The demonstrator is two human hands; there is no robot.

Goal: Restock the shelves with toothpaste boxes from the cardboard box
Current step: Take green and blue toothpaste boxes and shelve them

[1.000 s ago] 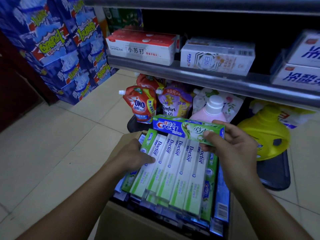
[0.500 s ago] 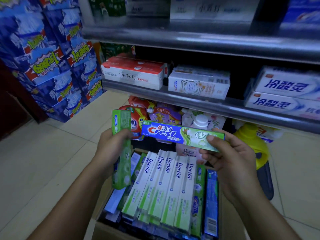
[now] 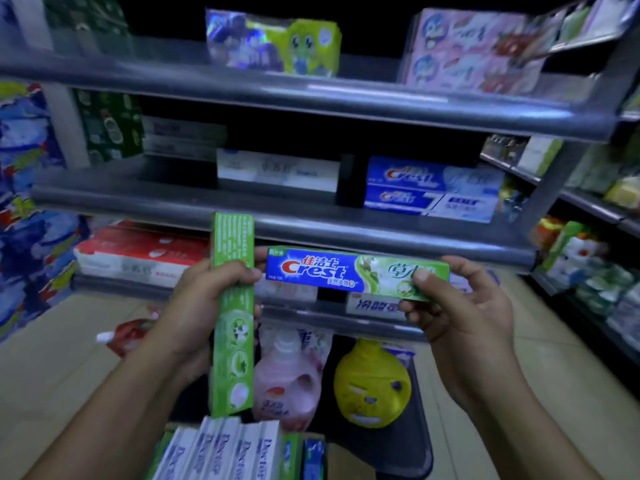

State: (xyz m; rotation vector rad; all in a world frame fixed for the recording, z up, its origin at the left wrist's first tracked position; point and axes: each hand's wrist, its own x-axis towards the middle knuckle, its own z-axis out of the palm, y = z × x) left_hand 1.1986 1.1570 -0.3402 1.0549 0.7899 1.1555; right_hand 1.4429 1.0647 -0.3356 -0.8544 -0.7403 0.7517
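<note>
Left grip point(image 3: 197, 306) clasps green box point(image 3: 231, 358), right point(image 3: 460, 306) Crest point(image 3: 346, 271)

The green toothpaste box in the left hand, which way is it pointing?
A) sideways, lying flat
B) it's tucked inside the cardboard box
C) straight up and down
C: the left hand grips the green toothpaste box upright, its long side vertical, while the right hand holds the blue-and-green Crest box sideways.

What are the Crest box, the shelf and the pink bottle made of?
Crest box: glossy printed cardboard, by its sharp folded edges.
Shelf: probably painted metal, grey with a long sheen.
Pink bottle: likely plastic, smooth, with a moulded handle hole.
</note>
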